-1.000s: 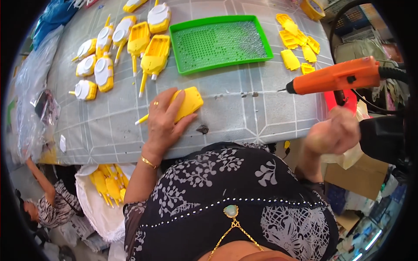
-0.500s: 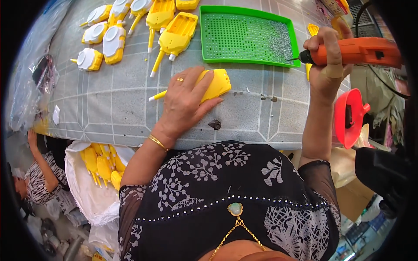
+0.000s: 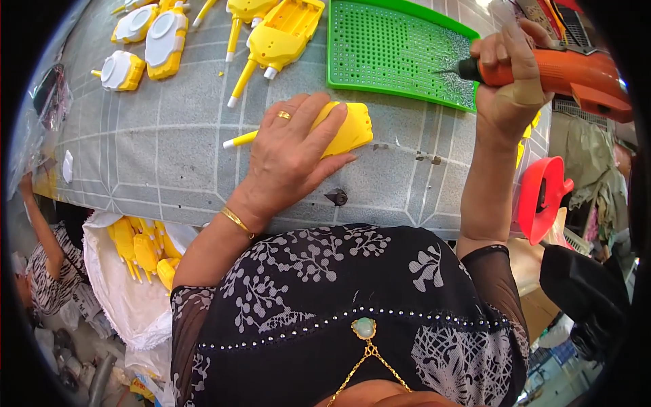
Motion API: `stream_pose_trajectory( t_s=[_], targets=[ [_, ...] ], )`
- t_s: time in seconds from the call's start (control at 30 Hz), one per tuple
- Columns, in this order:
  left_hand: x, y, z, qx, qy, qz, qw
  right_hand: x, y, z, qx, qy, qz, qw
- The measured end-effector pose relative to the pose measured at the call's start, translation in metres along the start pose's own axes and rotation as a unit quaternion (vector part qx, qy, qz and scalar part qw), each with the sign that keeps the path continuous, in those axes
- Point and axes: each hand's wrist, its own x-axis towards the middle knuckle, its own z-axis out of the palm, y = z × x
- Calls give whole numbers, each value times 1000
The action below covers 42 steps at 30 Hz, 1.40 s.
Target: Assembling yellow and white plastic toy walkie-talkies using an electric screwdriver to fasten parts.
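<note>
My left hand (image 3: 291, 146) is closed over a yellow plastic toy casing (image 3: 349, 129), pressing it on the grey table; its white-tipped stem (image 3: 241, 139) sticks out to the left. In my right hand (image 3: 508, 85) is an orange electric screwdriver (image 3: 569, 74), its bit pointing left over the right end of a green tray (image 3: 400, 96). Small silvery screws (image 3: 458, 64) are heaped at that end, and others sit in the tray's rows of holes. Whether a screw is on the bit is too small to tell.
Yellow casings with open compartments (image 3: 285, 41) and white-backed ones (image 3: 166, 44) lie at the far left. A white sack (image 3: 129, 305) of yellow parts stands below the table's left edge. A red plastic holder (image 3: 542, 200) is at the right edge. Another person (image 3: 51, 264) is at the left.
The screwdriver's bit has moved from the tray's right rim to above the heaped screws, tilting a little. My left hand still holds the casing; the whole view has shifted slightly.
</note>
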Motion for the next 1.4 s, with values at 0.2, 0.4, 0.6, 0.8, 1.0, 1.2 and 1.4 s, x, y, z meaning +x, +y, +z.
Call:
stream_pose_trajectory(
  t_s=[0.2, 0.4, 0.6, 0.8, 1.0, 1.2, 1.4],
  targets=[
    [0, -1, 0, -2, -3, 0, 1000, -4, 33, 5, 3, -24, -1, 1000],
    [0, -2, 2, -3, 0, -3, 1000, -5, 40, 4, -16, -17, 9, 1000],
    [1, -4, 3, -11, 1, -2, 1000, -4, 46, 1, 7, -23, 15, 1000],
    [1, -5, 5, -8, 13, 5, 1000, -5, 48, -2, -7, -22, 7, 1000],
    [3, -2, 5, -21, 19, 4, 1000, 2, 40, -10, 12, -19, 30, 999],
    [-1, -2, 5, -5, 29, -5, 1000, -12, -12, 5, 126, -106, 90, 982],
    [0, -1, 7, 0, 41, -5, 999, -38, -24, 14, 167, -240, 121, 949]
  ],
)
